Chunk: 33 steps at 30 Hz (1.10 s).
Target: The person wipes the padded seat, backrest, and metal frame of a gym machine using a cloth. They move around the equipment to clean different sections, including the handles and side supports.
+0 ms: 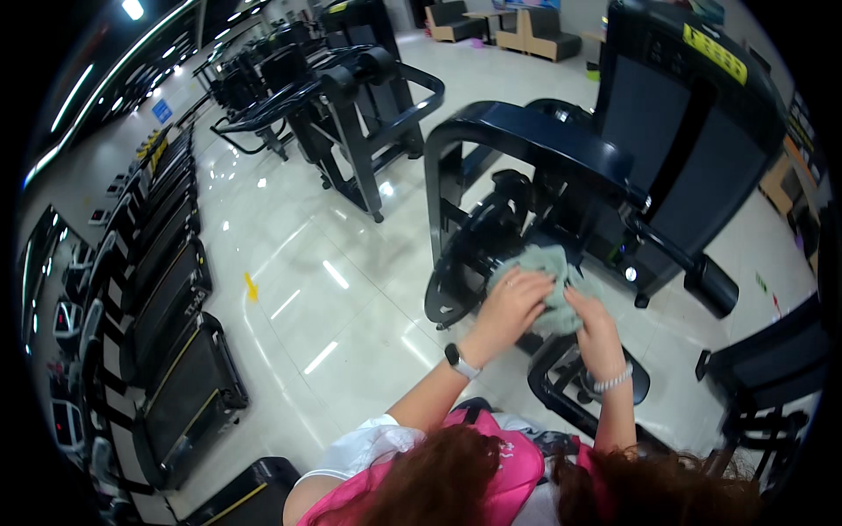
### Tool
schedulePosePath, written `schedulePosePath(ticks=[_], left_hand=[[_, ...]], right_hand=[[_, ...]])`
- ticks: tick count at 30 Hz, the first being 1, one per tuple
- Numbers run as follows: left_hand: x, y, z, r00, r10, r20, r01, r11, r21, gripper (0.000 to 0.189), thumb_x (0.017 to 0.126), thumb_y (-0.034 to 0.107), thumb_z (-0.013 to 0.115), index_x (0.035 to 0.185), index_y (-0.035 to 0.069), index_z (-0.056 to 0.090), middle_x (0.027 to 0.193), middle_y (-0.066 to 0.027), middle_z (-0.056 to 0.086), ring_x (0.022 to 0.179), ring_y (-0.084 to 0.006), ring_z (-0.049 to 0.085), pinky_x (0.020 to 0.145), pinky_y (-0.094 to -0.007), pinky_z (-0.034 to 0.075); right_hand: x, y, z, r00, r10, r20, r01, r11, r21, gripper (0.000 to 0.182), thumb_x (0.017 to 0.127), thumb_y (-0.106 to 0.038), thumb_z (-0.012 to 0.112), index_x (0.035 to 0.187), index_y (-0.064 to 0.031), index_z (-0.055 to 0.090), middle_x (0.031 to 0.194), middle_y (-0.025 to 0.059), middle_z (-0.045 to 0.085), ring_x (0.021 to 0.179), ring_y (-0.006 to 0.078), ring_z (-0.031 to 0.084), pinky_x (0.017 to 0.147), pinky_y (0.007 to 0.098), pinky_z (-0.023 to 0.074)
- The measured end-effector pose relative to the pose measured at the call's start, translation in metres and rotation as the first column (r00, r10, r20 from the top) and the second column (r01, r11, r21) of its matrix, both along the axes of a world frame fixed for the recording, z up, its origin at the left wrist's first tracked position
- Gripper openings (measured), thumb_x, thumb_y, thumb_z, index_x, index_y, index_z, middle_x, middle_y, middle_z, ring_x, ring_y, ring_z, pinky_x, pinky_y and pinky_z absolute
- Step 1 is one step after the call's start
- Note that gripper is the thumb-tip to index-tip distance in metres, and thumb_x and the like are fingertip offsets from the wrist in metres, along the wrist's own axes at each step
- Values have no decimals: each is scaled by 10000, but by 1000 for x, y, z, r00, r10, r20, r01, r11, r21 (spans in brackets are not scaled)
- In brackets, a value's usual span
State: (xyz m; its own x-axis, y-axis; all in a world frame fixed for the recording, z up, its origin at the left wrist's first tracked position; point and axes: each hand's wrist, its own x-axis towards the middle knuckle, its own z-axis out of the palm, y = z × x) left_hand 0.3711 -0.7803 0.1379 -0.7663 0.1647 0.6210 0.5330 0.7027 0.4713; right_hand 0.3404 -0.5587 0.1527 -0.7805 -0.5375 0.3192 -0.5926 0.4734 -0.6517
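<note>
A pale green cloth [549,263] is bunched up between my two hands, over the lower part of a dark weight machine [526,135]. My left hand [516,302], with a smartwatch on its wrist, grips the cloth from the left. On the cloth's right side my right hand [592,319] holds it too, a pale coiled band around that wrist. The cloth hides part of the machine behind it; whether it touches the frame I cannot tell. To the right of the hands sticks out a black foam roller [710,286] on a metal arm.
A tall dark weight-stack housing [684,151] stands at the right. Further off is another exercise machine [355,125]. Treadmills [187,394] line the left side. The shiny tiled floor [316,263] bears a yellow arrow [250,287]. A padded part on a bent frame [635,384] lies below my right hand.
</note>
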Motion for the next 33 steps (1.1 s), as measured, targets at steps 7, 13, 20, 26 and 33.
schedulePosePath(ticks=[7,13,20,26,33], left_hand=[[69,-25,-2,993,-100,60,82,965,251,289,842,-9,725,1125,40,698,1109,-144,726,1030,-370,696,877,-438,568],[141,-124,-14,1000,-5,21,-1,961,277,363,793,-40,741,1137,64,694,1095,-126,735,993,-331,729,812,-418,592],[172,-290,12,939,339,-66,-316,920,232,380,731,-117,694,1075,45,683,1000,-126,742,909,-331,746,734,-393,610],[230,-446,22,873,484,57,-486,872,59,334,749,-67,727,1064,40,696,1011,-115,746,916,-319,744,736,-398,603],[249,-572,7,703,694,153,-704,710,12,274,803,-38,739,1063,49,735,1031,-106,764,928,-313,742,755,-402,598]], right_hand=[[67,-21,35,998,62,33,-56,988,-146,512,798,80,583,1290,-1,700,1237,210,735,1139,411,702,1030,454,528],[71,-128,75,845,520,-123,-528,849,-35,571,647,102,607,1203,25,709,1285,193,727,1235,423,682,1025,448,558],[79,-320,87,776,623,-98,-625,781,11,686,686,127,564,1352,-21,641,1408,170,658,1327,400,612,1039,444,545],[98,-487,56,729,678,98,-676,735,-52,516,875,18,637,1386,-50,615,1343,170,674,1283,379,619,1050,445,532],[96,-652,23,651,753,102,-757,653,8,452,910,-42,643,1361,-45,605,1288,179,685,1205,381,647,991,455,556]])
